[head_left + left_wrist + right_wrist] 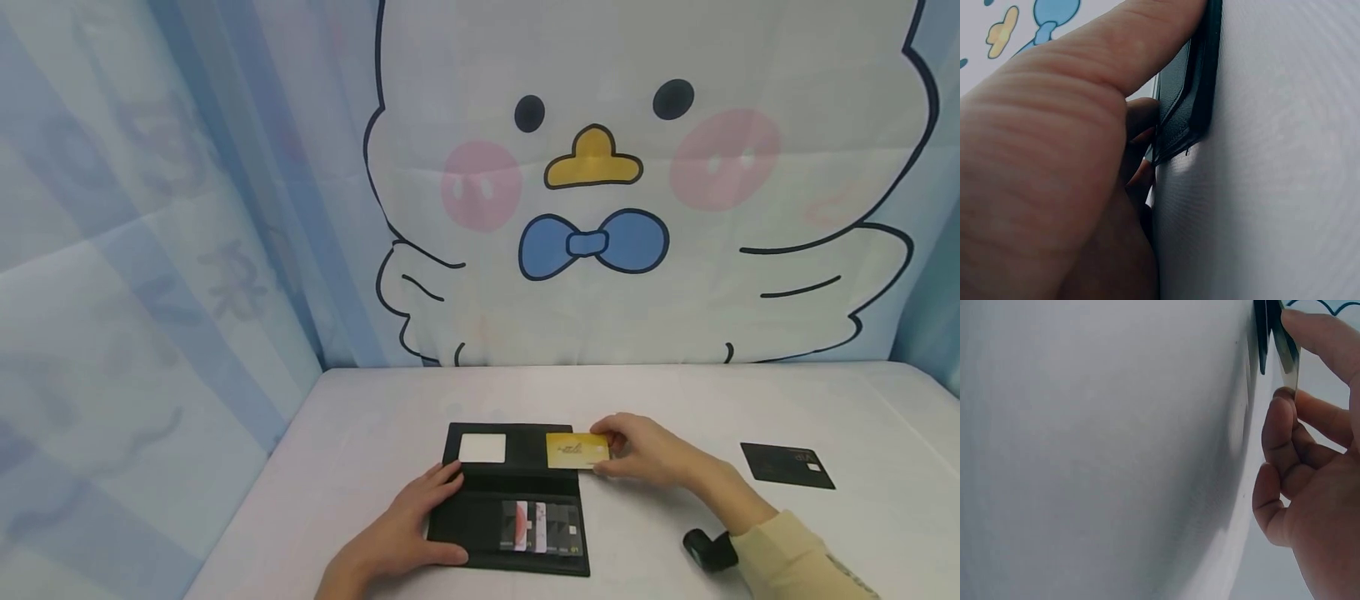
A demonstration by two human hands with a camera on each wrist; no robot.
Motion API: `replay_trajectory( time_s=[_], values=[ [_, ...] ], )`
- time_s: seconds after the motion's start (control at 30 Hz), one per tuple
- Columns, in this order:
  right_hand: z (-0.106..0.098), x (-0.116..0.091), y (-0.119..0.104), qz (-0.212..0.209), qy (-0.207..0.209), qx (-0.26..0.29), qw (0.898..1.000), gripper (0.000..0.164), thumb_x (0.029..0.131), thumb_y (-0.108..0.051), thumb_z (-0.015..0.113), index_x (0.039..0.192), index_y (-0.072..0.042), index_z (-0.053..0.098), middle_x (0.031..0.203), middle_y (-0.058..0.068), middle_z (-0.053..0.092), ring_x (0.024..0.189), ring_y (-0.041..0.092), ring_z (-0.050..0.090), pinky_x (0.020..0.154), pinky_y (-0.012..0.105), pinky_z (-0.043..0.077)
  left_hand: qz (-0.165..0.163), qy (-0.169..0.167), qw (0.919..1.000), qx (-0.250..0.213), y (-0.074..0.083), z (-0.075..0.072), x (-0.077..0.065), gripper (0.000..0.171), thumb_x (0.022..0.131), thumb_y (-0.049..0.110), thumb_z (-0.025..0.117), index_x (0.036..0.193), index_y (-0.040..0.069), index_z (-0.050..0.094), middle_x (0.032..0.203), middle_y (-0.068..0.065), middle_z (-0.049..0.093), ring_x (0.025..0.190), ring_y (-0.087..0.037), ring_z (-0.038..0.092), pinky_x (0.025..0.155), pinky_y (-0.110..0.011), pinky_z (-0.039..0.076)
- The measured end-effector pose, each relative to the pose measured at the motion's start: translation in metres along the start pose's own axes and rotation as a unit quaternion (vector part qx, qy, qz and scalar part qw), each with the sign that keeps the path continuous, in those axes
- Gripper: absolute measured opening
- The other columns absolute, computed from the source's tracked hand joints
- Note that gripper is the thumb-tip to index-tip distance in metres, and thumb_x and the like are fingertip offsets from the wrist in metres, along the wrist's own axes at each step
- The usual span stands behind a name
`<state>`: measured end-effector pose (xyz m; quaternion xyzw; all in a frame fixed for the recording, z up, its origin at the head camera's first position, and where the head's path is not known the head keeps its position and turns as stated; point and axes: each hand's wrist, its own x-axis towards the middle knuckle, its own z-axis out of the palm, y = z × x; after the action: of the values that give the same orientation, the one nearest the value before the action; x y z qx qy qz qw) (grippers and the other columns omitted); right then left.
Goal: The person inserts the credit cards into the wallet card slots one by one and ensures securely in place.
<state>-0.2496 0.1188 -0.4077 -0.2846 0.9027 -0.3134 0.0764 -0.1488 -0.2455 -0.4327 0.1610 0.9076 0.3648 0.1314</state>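
A black card wallet lies spread on the table, its upper and lower panels showing. My left hand rests on its left side, fingertips on the edge and thumb along the lower panel; the left wrist view shows the thumb lying on the wallet edge. With thumb and fingers my right hand pinches the right end of a yellow card. That card overlaps the upper panel's right side; whether its left end sits in a slot I cannot tell. In the right wrist view the card is seen edge-on.
Several cards sit behind a clear window in the lower panel, and a white patch shows in the upper one. To the right lies a black card. A small black object is by the right sleeve. A printed curtain hangs behind the table.
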Motion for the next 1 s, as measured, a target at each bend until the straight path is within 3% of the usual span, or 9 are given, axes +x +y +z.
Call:
replay_trajectory(
  time_s=[0.33, 0.5, 0.8, 1.0],
  values=[
    [0.0, 0.005, 0.001, -0.031, -0.016, 0.006, 0.999, 0.052, 0.085, -0.023, 0.082, 0.126, 0.004, 0.065, 0.105, 0.0, 0.062, 0.088, 0.015, 0.052, 0.077, 0.03, 0.049, 0.003, -0.001, 1.0, -0.003, -0.001, 0.0, 0.0, 0.092, 0.08, 0.048, 0.083, 0.153, 0.007, 0.044, 0.164, -0.002, 0.027, 0.152, -0.035, 0.015, 0.114, -0.068, 0.018],
    [0.004, 0.01, 0.0, -0.046, -0.022, 0.01, 0.999, 0.052, 0.088, -0.02, 0.08, 0.128, 0.007, 0.062, 0.099, -0.001, 0.057, 0.085, 0.015, 0.051, 0.072, 0.027, 0.046, 0.001, -0.001, 1.0, -0.005, -0.001, 0.0, -0.001, 0.092, 0.08, 0.048, 0.083, 0.153, 0.008, 0.044, 0.165, -0.002, 0.027, 0.152, -0.035, 0.015, 0.114, -0.068, 0.018],
    [0.006, 0.006, -0.001, 0.024, -0.011, 0.018, 0.999, 0.051, 0.084, -0.015, 0.083, 0.125, 0.006, 0.061, 0.094, -0.001, 0.057, 0.085, 0.016, 0.053, 0.074, 0.03, 0.051, -0.005, 0.0, 1.0, -0.003, 0.003, 0.0, 0.0, 0.092, 0.08, 0.047, 0.084, 0.153, 0.009, 0.044, 0.164, -0.001, 0.027, 0.152, -0.035, 0.015, 0.114, -0.068, 0.019],
    [0.003, 0.004, 0.003, 0.02, -0.011, 0.029, 0.999, 0.049, 0.084, -0.014, 0.083, 0.123, 0.006, 0.062, 0.094, -0.002, 0.058, 0.085, 0.017, 0.054, 0.073, 0.029, 0.051, -0.005, 0.001, 1.0, -0.003, 0.002, 0.0, 0.0, 0.092, 0.079, 0.048, 0.084, 0.153, 0.008, 0.044, 0.164, -0.001, 0.028, 0.152, -0.035, 0.015, 0.114, -0.067, 0.018]
  ],
)
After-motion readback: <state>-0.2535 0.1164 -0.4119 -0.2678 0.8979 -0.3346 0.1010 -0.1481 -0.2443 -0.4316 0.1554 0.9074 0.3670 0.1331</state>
